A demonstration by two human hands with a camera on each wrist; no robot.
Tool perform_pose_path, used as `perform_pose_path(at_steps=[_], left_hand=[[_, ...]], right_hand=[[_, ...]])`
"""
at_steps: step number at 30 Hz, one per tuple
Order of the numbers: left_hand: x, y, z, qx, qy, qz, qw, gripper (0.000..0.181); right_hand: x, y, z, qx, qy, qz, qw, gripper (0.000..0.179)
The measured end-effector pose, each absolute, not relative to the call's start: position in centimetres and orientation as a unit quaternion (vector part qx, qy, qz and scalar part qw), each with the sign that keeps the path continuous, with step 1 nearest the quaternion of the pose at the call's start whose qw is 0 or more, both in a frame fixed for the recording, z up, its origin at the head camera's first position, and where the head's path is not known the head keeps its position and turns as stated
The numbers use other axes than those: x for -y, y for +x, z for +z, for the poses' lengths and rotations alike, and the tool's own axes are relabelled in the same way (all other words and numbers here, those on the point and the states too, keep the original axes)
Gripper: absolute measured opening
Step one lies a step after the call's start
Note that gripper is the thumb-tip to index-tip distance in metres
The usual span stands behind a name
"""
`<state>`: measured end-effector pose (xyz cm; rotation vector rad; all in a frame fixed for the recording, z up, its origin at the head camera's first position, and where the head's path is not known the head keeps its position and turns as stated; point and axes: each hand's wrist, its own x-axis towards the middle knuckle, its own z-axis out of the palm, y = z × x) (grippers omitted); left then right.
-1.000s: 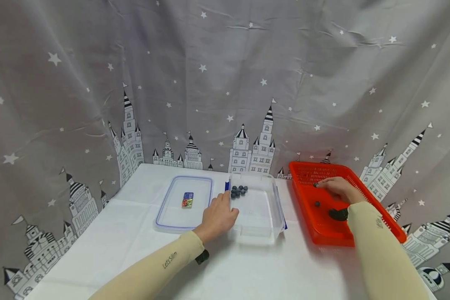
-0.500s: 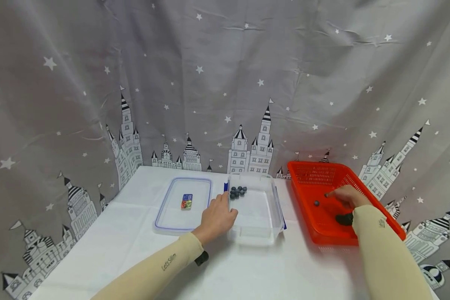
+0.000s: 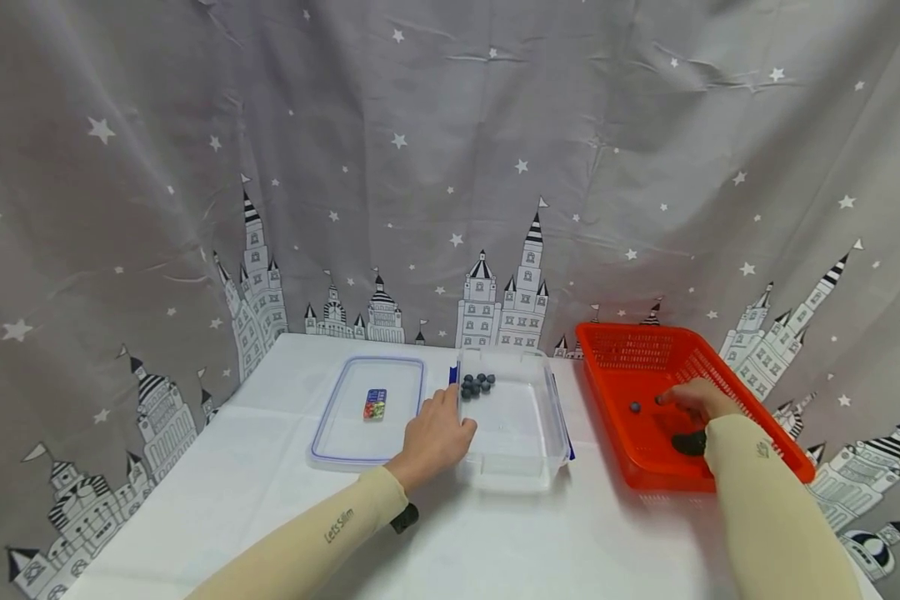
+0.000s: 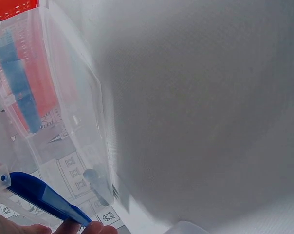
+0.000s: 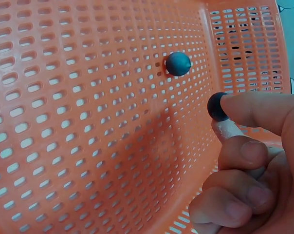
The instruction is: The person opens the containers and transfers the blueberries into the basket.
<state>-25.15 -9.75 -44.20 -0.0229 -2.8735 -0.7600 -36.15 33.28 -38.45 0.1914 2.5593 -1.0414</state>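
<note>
My right hand (image 3: 696,397) is inside the red basket (image 3: 624,347), pinching a dark blueberry (image 5: 216,107) between thumb and index finger. The other fingers are curled in toward the palm. Another blueberry (image 5: 178,64) lies on the basket's perforated floor, just beyond the pinched one. At the middle of the table, my left hand (image 3: 437,433) grips the left side of a clear plastic container (image 3: 510,477). Its fingers are at the blue side latch (image 4: 42,196), which hangs folded outward. Several blueberries (image 3: 477,385) cluster in the container's back left corner.
Left of the container lies its clear lid (image 3: 341,433) with a blue seal, bearing a colourful label (image 3: 375,404). The red basket stands to the right. A grey curtain (image 3: 390,192) printed with castles and stars hangs behind the white table (image 3: 270,433).
Inside the basket, my right hand has drawn back toward me and slightly right, bringing the blueberry at its fingertips along. The left hand stays on the container's side.
</note>
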Motion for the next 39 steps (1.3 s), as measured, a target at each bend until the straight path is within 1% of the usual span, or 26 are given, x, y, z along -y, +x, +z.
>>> perform_pose_path(at_steps=[5,10,14,26,29,31,32,33,36,39], left_hand=[[9.6,-25.2,-44.1,0.964,-0.001,-0.254,0.082,0.069],[9.5,-25.3,-44.2,0.964,-0.003,-0.251,0.083,0.069],[9.5,-25.3,-44.3,0.965,-0.009,-0.250,0.083,0.069],[9.7,-25.2,-44.3,0.963,-0.002,-0.254,0.088,0.069],[9.7,-25.1,-44.3,0.963,-0.002,-0.254,0.088,0.068],[9.6,-25.1,-44.3,0.963,-0.002,-0.254,0.087,0.068],[9.6,-25.1,-44.3,0.964,-0.002,-0.253,0.086,0.068],[9.6,-25.1,-44.3,0.964,-0.002,-0.253,0.086,0.068],[9.6,-25.1,-44.3,0.964,-0.002,-0.252,0.085,0.068],[9.6,-25.2,-44.2,0.964,-0.003,-0.250,0.086,0.068]], right_hand=[[-33.0,-36.1,-38.4,-0.913,0.052,-0.368,0.168,0.032],[-32.5,-35.6,-38.1,-0.911,0.056,-0.379,0.153,0.029],[-31.9,-35.7,-38.1,-0.915,0.040,-0.373,0.147,0.034],[-29.0,-38.2,-36.9,-0.922,-0.025,-0.375,0.091,0.044],[-28.0,-38.2,-36.2,-0.919,-0.037,-0.383,0.084,0.039],[-27.3,-38.1,-35.9,-0.917,-0.043,-0.386,0.087,0.028],[-26.9,-38.0,-35.7,-0.916,-0.044,-0.388,0.089,0.026],[-26.6,-37.9,-35.5,-0.915,-0.045,-0.391,0.092,0.027],[-25.9,-37.9,-35.1,-0.912,-0.055,-0.393,0.106,0.043],[-25.1,-38.0,-34.6,-0.911,-0.066,-0.394,0.107,0.046]])
